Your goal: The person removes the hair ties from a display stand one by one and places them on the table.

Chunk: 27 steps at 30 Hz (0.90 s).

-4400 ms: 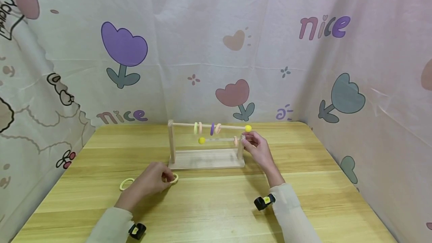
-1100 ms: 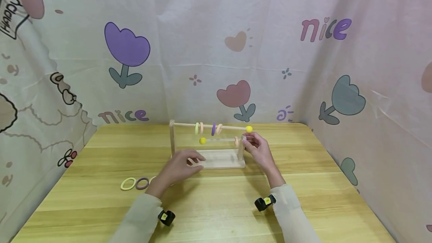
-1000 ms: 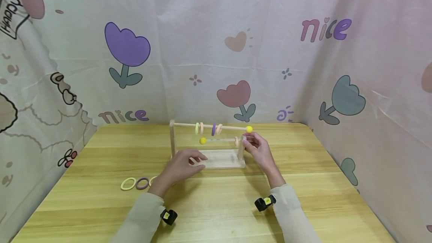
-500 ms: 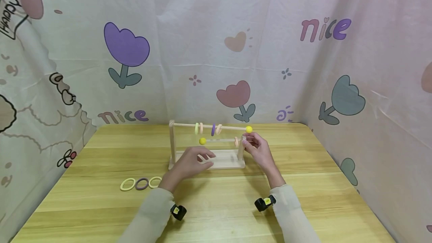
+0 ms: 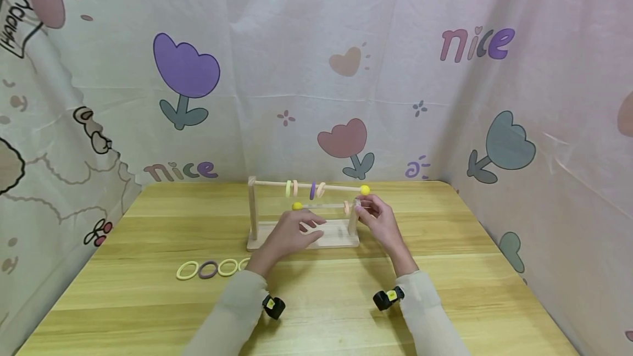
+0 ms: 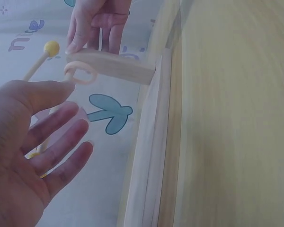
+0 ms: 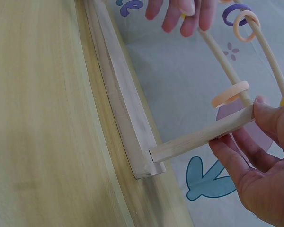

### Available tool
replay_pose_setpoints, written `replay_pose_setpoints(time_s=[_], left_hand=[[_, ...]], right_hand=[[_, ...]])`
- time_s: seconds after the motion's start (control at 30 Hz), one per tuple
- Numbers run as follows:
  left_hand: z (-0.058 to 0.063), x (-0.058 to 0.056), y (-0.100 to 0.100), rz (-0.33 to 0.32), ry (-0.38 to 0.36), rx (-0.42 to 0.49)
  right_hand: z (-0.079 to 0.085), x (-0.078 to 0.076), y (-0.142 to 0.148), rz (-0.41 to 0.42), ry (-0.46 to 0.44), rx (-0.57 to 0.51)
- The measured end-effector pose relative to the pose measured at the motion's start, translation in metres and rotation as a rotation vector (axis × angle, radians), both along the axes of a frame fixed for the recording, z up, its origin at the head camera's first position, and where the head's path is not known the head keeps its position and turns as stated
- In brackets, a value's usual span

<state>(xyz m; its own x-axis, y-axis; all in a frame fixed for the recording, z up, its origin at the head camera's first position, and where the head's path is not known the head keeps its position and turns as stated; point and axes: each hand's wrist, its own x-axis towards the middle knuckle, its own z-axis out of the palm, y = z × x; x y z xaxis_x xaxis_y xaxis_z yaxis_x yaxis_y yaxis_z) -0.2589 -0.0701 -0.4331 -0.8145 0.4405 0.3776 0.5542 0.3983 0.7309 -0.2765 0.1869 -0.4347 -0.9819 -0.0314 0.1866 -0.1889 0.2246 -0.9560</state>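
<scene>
A wooden ring stand [image 5: 301, 242] has two posts, each bearing a rod with a yellow ball at its end. My right hand [image 5: 383, 223] grips the top of the short right post [image 7: 203, 132], thumb above and fingers beneath. One peach ring [image 7: 230, 94] hangs on the lower rod [image 7: 222, 59] close to that post. My left hand [image 5: 292, 232] is before the lower rod with its fingers spread and nothing in them; in the left wrist view its thumb overlaps the rod, and I cannot tell if they touch. The upper rod [image 5: 338, 187] carries several rings: green, peach and purple.
On the wooden table [image 5: 148, 312] to the left lie a yellow ring [image 5: 187, 270], a purple ring [image 5: 208, 269] and pale yellow rings [image 5: 228, 267], one partly behind my left forearm. A patterned cloth [image 5: 277, 59] hangs behind and at both sides.
My left hand has left a ring on the table at the left and moved right and up toward the lower rod, uncovering the rings. My right hand stays on the short post.
</scene>
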Motion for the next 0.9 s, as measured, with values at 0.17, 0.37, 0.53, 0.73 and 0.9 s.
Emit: replay_pose_setpoints(time_s=[0.17,0.37,0.53,0.73,0.9], left_hand=[[-0.001,-0.002,0.009,-0.007,-0.002,0.035],[-0.001,-0.003,0.021,0.022,-0.012,0.059],[-0.006,-0.004,0.031,0.032,-0.043,0.055],[-0.007,-0.005,0.039,0.06,-0.069,0.055],[-0.006,-0.008,0.045,0.077,-0.085,0.076]], right_hand=[[0.0,0.001,0.0,-0.003,0.004,0.004],[0.0,0.0,0.0,0.004,0.009,0.0],[0.001,0.001,0.0,0.006,0.018,-0.009],[0.001,0.001,0.0,0.009,0.004,-0.006],[0.0,0.001,0.001,0.011,0.002,0.001]])
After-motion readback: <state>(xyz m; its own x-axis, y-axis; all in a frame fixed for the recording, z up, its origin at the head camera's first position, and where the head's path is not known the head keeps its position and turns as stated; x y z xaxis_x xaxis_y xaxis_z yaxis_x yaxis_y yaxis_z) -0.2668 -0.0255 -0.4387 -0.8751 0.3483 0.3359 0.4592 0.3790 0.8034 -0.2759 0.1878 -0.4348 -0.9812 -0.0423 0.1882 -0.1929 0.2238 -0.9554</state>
